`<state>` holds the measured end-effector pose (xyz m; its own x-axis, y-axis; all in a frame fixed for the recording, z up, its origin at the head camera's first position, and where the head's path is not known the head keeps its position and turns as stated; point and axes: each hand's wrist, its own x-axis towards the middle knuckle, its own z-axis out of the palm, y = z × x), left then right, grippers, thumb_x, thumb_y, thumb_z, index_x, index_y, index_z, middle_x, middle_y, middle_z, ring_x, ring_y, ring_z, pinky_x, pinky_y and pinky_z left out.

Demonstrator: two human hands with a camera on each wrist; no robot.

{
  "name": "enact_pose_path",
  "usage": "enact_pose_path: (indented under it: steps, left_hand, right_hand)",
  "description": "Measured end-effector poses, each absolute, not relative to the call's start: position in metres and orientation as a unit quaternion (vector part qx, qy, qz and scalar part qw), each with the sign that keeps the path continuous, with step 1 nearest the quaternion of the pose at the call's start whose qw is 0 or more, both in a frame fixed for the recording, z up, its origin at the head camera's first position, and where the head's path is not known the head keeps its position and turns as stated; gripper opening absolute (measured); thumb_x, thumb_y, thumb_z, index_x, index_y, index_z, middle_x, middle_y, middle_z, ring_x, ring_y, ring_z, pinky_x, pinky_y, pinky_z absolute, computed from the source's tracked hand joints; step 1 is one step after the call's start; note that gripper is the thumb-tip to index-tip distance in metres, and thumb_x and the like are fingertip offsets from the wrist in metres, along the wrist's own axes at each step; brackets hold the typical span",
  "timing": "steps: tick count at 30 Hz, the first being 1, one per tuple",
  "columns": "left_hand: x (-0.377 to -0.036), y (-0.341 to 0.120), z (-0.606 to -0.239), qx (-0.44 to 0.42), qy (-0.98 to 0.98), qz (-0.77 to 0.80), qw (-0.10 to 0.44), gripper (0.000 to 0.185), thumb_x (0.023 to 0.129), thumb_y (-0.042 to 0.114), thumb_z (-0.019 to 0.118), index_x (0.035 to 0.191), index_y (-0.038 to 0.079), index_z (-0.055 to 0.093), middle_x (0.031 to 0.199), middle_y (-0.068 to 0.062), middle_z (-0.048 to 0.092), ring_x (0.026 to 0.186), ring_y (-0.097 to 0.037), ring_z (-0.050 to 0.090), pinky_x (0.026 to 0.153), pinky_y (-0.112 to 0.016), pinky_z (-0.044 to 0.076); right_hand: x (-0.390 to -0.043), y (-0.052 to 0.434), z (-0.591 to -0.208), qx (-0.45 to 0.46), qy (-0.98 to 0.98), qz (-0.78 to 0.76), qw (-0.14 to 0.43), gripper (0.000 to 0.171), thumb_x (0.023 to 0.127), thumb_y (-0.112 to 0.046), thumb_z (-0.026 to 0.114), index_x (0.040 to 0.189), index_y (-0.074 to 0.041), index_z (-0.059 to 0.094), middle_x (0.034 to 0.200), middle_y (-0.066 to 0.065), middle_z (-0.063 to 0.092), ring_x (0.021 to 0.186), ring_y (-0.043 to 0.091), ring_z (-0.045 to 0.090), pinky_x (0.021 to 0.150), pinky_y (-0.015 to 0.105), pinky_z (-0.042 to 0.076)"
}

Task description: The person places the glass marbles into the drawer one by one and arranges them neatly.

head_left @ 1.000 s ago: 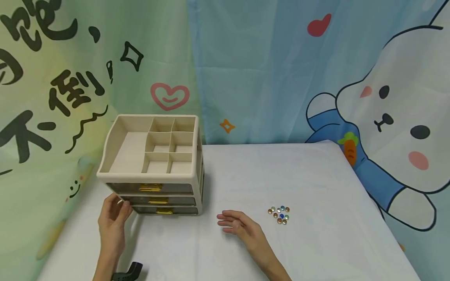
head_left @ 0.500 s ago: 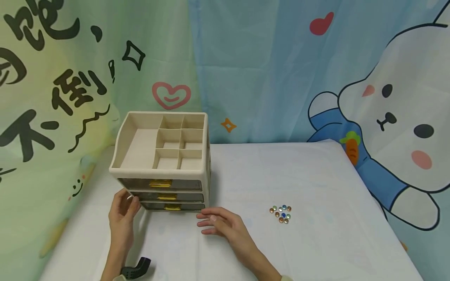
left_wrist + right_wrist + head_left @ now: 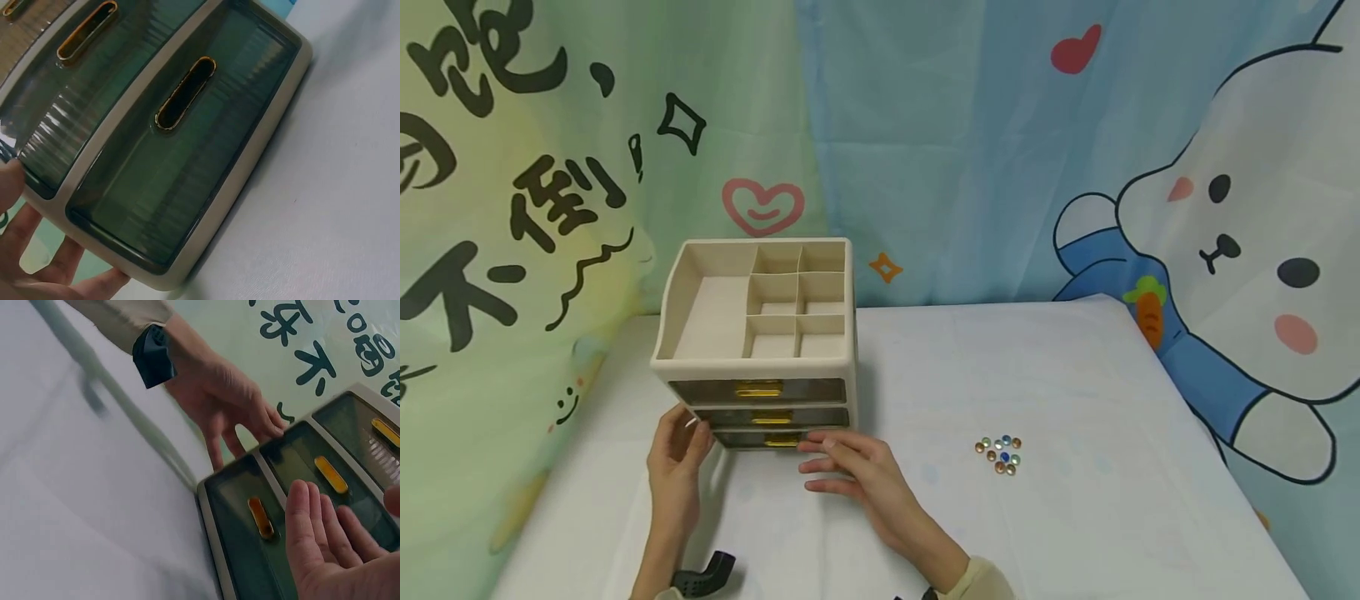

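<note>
A cream desktop drawer organizer (image 3: 749,364) stands on the table at the left, with smoky clear drawers, gold handles and a compartmented top. At its left front corner, my left hand (image 3: 677,454) grips the edge, thumb in front and fingers against the side. The left wrist view shows those fingers (image 3: 62,259) at the organizer's side. My right hand (image 3: 868,483) is held before the lowest drawer (image 3: 752,438), fingers extended and holding nothing; its fingertips overlap that drawer's right part. All the drawers are closed. The organizer's back is hidden.
Several small round coloured gems (image 3: 1000,454) lie in a cluster on the white tablecloth (image 3: 1060,533), right of the organizer. Behind the table hangs a printed cloth backdrop (image 3: 925,183). A black strap piece (image 3: 703,575) sits at the left wrist.
The organizer has shifted right and turned slightly, with my left hand moving along at its corner. My right hand has come left to the front of the drawers. The gems have stayed put.
</note>
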<state>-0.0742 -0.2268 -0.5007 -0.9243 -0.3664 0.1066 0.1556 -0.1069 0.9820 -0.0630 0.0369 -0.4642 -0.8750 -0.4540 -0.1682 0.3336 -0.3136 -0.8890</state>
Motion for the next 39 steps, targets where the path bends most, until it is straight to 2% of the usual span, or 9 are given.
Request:
enact_pose_path:
  steps: [7,13,17,24,32,39]
  left_hand:
    - [-0.074,-0.225,-0.504,0.08,-0.643,-0.742,0.173,0.038,0.106,0.003,0.054,0.143,-0.003,0.051,0.122,0.005,0.069,0.112,-0.005,0.066,0.089,-0.021,0.058]
    - [-0.075,-0.227,-0.503,0.079,-0.645,-0.744,0.157,0.038,0.108,0.008,0.052,0.144,-0.003,0.05,0.126,0.005,0.067,0.116,-0.005,0.065,0.092,-0.022,0.058]
    - [-0.076,-0.23,-0.501,0.091,-0.644,-0.744,0.15,0.036,0.108,0.01,0.052,0.142,-0.004,0.053,0.122,0.007,0.07,0.113,-0.004,0.067,0.09,-0.023,0.059]
    - [-0.078,-0.237,-0.498,0.084,-0.64,-0.749,0.147,0.03,0.107,0.006,0.055,0.134,-0.003,0.062,0.115,0.008,0.073,0.105,-0.005,0.071,0.087,-0.025,0.061]
    - [-0.078,-0.244,-0.497,0.043,-0.642,-0.756,0.122,0.024,0.107,0.001,0.052,0.128,0.003,0.063,0.114,0.008,0.072,0.106,-0.004,0.068,0.087,-0.027,0.061]
    - [-0.081,-0.249,-0.498,0.026,-0.645,-0.756,0.107,0.024,0.107,0.0,0.051,0.127,0.004,0.063,0.113,0.007,0.072,0.106,-0.004,0.068,0.087,-0.027,0.061]
  right_hand:
    - [-0.07,0.023,-0.463,-0.026,0.519,-0.815,0.255,0.05,0.104,-0.027,0.062,0.139,0.009,0.058,0.142,0.026,0.063,0.108,0.024,0.075,0.093,0.043,0.062]
    - [-0.077,0.014,-0.462,-0.005,0.511,-0.818,0.264,0.048,0.104,-0.03,0.062,0.136,0.005,0.061,0.142,0.025,0.064,0.102,0.02,0.076,0.089,0.043,0.063]
    - [-0.082,0.007,-0.462,0.015,0.505,-0.82,0.269,0.048,0.104,-0.033,0.063,0.134,0.004,0.063,0.138,0.023,0.067,0.099,0.018,0.076,0.088,0.043,0.063]
    - [-0.086,-0.004,-0.46,0.041,0.495,-0.827,0.264,0.048,0.103,-0.033,0.065,0.132,0.005,0.065,0.132,0.02,0.071,0.09,0.013,0.074,0.083,0.037,0.063]
    - [-0.086,-0.011,-0.461,0.052,0.496,-0.833,0.241,0.042,0.103,-0.03,0.066,0.127,0.005,0.068,0.128,0.017,0.074,0.084,0.01,0.07,0.075,0.03,0.061]
    - [-0.085,-0.011,-0.461,0.052,0.503,-0.831,0.234,0.042,0.102,-0.031,0.068,0.124,0.004,0.071,0.126,0.015,0.075,0.083,0.01,0.069,0.074,0.03,0.06]
